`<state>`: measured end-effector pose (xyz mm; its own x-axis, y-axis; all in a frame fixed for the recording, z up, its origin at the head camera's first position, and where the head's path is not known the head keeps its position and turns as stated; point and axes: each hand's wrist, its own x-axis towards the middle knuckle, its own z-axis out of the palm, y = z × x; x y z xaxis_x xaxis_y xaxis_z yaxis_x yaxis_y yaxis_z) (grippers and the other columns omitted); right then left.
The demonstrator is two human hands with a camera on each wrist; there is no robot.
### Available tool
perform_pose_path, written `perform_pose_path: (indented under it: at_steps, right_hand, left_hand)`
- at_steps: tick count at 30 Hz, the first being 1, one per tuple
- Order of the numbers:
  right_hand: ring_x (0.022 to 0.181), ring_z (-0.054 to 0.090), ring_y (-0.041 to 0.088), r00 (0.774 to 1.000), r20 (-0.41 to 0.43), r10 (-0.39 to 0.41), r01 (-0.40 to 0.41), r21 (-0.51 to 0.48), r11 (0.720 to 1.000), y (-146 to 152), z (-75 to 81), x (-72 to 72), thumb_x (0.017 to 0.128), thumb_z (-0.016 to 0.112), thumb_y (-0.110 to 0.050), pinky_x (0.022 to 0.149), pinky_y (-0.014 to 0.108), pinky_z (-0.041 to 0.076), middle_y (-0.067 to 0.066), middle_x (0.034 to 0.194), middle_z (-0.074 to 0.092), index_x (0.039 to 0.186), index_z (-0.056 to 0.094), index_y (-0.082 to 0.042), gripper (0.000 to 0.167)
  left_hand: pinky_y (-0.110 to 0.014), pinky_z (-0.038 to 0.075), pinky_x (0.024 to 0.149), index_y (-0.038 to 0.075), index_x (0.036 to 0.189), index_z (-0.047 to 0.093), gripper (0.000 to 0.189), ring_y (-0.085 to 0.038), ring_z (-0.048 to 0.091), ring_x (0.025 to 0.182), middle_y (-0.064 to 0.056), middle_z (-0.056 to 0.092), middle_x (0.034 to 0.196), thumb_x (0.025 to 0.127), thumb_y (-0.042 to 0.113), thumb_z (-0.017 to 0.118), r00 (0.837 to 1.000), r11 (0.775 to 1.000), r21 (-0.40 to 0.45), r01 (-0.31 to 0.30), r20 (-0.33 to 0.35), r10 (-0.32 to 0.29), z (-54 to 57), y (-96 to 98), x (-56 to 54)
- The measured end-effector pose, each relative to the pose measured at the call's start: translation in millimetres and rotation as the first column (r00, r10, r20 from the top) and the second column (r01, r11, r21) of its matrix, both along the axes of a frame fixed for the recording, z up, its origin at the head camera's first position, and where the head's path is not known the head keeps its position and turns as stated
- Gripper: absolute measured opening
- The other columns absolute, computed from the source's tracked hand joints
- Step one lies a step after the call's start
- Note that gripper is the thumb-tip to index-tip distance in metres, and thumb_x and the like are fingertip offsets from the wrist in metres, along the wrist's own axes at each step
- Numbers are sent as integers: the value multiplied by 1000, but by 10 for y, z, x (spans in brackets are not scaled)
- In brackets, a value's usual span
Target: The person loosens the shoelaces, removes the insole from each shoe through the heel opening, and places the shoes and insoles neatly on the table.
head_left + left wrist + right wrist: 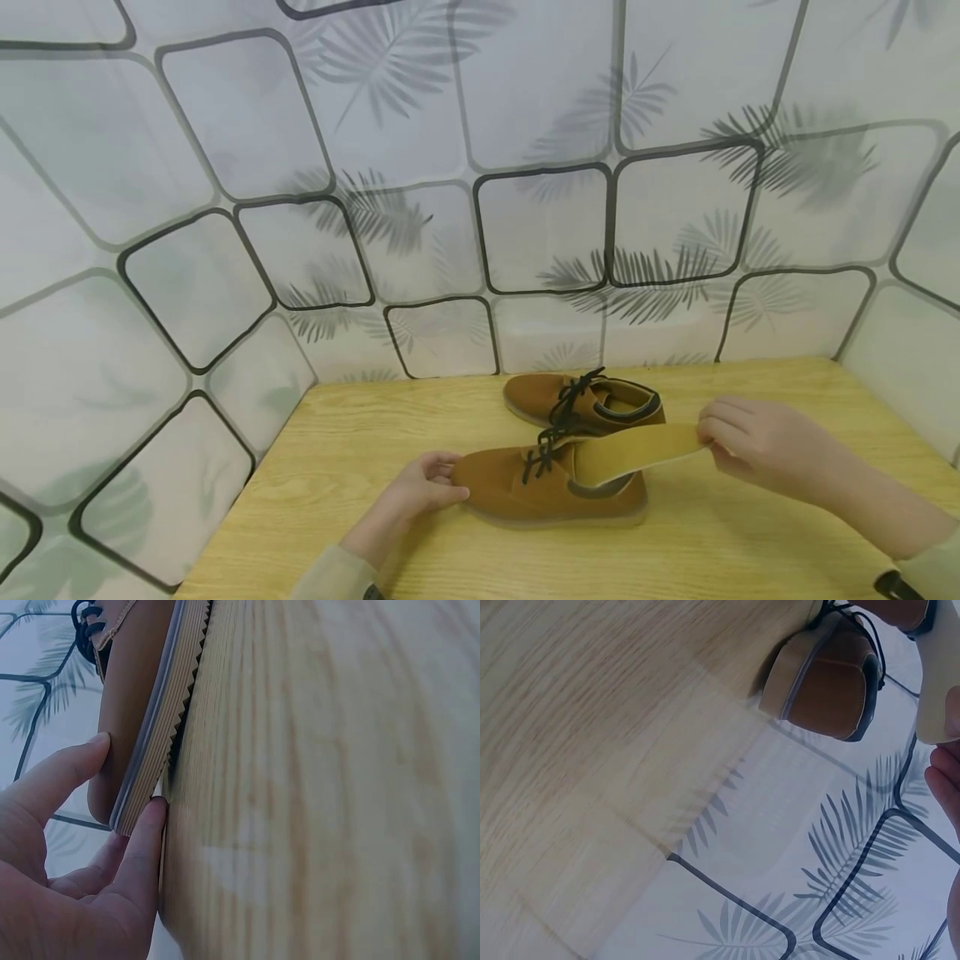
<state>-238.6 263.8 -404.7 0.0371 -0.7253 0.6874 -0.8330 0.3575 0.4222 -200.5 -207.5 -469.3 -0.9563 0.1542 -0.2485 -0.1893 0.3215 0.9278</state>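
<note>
Below, a wooden table (pixel 360 442) holds a brown far shoe (pixel 532 393) and, just in front, a brown near shoe (pixel 491 487). A yellow insole (pixel 645 450) sits only partway inside the near shoe, so the job looks partly done; whether it goes in or out, I cannot tell. The left hand (pixel 420 492) grips the near shoe's front between thumb and fingers. The right hand (pixel 753 437) pinches the insole's outer end.

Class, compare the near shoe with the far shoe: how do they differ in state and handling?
From the opening of the near shoe an insole sticks out, held by the right hand; none sticks out of the far shoe. The left hand holds the near shoe's toe; neither hand holds the far shoe. Both are brown with black laces.
</note>
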Motion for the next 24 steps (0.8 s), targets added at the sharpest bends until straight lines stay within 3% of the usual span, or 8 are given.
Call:
perform_pose_path:
  at_steps: [10,24]
  right_hand:
    - [74,62,11,1000,-9,-26,26,-7,1000,55,36,18,108,36,-20,70,22,55,-6,85,65,85,67,-11,40]
    - [74,62,12,999,-15,-35,35,-2,999,132,77,21,108,35,-19,71,22,55,-5,85,65,84,66,-11,41]
  left_hand:
    - [-35,59,99,-3,146,51,65,-20,68,109,-20,63,136,89,4,81,999,999,21,35,9,-35,-6,-30,2]
    - [-35,59,97,-2,144,55,62,-21,69,109,-20,65,135,87,1,82,1000,1000,3,-10,3,10,-19,1,-11]
